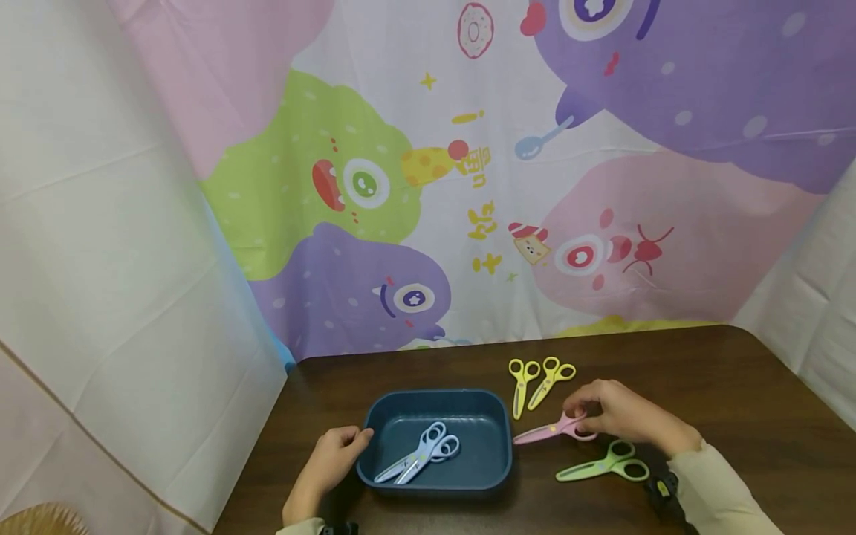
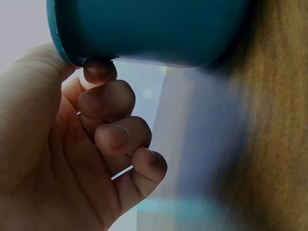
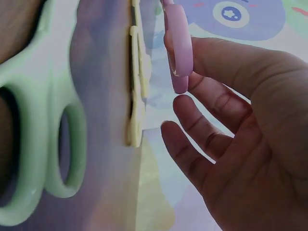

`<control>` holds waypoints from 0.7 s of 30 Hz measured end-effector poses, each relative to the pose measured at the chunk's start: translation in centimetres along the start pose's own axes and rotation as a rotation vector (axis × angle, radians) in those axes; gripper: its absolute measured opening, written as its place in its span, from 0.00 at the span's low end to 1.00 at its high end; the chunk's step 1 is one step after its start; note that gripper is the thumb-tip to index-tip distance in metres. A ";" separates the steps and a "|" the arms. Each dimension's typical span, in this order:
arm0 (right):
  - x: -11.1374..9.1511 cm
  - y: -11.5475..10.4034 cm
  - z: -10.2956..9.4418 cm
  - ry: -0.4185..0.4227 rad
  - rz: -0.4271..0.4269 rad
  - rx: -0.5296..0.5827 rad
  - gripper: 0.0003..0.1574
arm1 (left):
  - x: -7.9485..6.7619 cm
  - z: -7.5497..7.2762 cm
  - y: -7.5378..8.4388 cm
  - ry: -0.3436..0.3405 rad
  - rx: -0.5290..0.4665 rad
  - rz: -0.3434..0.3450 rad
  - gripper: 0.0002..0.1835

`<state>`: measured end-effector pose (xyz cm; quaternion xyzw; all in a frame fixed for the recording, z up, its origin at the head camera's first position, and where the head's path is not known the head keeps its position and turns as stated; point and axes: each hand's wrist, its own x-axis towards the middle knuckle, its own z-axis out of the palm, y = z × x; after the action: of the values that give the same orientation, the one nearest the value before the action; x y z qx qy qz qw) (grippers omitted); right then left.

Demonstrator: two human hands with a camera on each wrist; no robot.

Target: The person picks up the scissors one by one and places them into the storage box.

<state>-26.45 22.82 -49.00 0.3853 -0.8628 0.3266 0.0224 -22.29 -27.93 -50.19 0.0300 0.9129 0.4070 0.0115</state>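
Note:
My right hand [image 1: 615, 410] pinches pink scissors [image 1: 553, 429] by the handle loops, their blades pointing left toward the box. In the right wrist view the pink handle [image 3: 182, 43] sits between thumb and index finger, the other fingers loosely bent. My left hand [image 1: 333, 461] grips the left rim of a dark blue box [image 1: 488, 475]; in the left wrist view thumb and index finger pinch the teal-looking wall [image 2: 144, 33]. Inside the box lie two light blue scissors [image 1: 420, 455], overlapping each other, handles toward the upper right.
Green scissors [image 1: 602, 467] lie on the brown table [image 1: 695, 371] just in front of my right hand. Two yellow scissors [image 1: 520, 390] [image 1: 550, 385] lie side by side behind the pink pair. A cartoon-printed curtain [image 1: 495, 297] hangs behind the table, with pale cloth at both sides.

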 end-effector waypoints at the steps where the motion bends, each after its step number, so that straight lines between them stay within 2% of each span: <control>1: 0.1 -0.1 -0.1 0.006 -0.007 -0.006 0.10 | 0.0 0.0 0.0 0.001 0.000 0.000 0.25; 6: 0.7 -0.4 -0.7 0.028 -0.010 -0.039 0.10 | 0.0 0.0 0.0 0.005 0.003 -0.004 0.25; 13: 1.6 -1.1 -1.7 0.014 0.073 -0.060 0.11 | -0.1 0.1 0.0 0.008 0.012 -0.011 0.25; 21: 2.6 -1.5 -3.0 0.022 0.050 -0.095 0.11 | -0.1 0.0 0.1 0.004 0.006 -0.007 0.25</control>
<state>-27.87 22.16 -45.04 0.3586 -0.8863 0.2899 0.0421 -22.21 -27.81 -50.12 0.0262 0.9142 0.4042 0.0108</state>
